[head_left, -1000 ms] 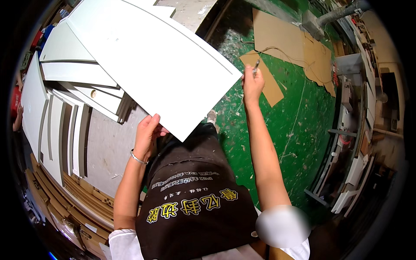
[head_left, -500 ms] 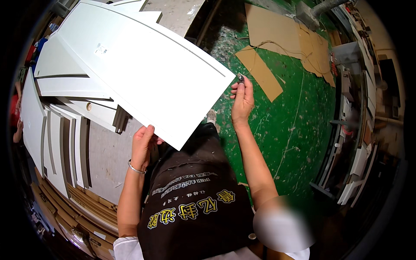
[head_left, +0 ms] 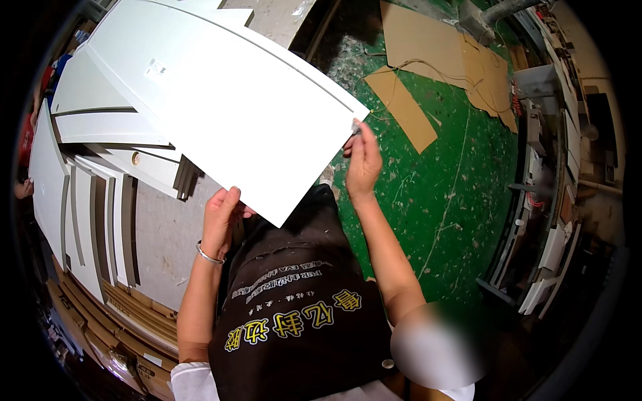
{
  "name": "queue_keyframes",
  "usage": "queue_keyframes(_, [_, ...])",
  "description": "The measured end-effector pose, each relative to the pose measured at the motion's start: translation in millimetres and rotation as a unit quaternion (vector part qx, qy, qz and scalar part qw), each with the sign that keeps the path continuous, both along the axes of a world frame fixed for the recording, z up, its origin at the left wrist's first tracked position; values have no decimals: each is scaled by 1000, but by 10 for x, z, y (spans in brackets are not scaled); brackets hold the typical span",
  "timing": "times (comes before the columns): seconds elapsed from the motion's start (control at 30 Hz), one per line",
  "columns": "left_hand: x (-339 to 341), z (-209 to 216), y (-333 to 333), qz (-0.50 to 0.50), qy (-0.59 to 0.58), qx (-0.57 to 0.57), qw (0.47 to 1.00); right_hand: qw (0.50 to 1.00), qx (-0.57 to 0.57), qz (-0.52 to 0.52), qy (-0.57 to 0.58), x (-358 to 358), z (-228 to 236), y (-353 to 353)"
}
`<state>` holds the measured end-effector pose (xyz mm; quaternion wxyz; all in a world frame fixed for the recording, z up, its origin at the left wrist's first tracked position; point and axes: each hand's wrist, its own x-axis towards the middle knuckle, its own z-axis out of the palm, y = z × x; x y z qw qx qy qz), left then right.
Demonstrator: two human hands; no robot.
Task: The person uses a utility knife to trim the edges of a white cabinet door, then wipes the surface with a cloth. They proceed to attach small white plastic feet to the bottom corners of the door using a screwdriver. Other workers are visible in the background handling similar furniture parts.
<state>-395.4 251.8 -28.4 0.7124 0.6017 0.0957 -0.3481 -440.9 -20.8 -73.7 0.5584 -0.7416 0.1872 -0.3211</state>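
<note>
A long white panel (head_left: pixel 227 113) with a groove along its far edge and a small label slants across the view. My left hand (head_left: pixel 221 217) has its near edge pinched, thumb on top and fingers underneath. A metal bangle circles that wrist. At the panel's right end, close to the far corner, my right hand (head_left: pixel 363 159) is closed on a small grey-and-dark tool (head_left: pixel 356 125). The tool is at the panel's end edge; its exact kind is too small to make out.
More white panels (head_left: pixel 100 127) lie beneath and left of this one on a grey table (head_left: pixel 167 234). Several boards stand on edge at left, by another person's hand (head_left: pixel 25 189). Cardboard sheets (head_left: pixel 428 47) and a cable lie on the green floor (head_left: pixel 428 200). Shelving (head_left: pixel 535 167) lines the right.
My right hand has moved slightly left and down, bringing the small tool from the far corner onto the panel's end edge. The left hand keeps its grip; the panel has shifted slightly.
</note>
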Motion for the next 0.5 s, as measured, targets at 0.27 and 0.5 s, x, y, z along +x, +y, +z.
queue_keyframes(0.27, [2, -23, 27, -11, 4, 1, 1000, 999, 2, -49, 13, 35, -53, 72])
queue_keyframes(0.5, [13, -23, 37, -16, 8, -4, 1000, 999, 40, -25, -27, 68, -46, -32])
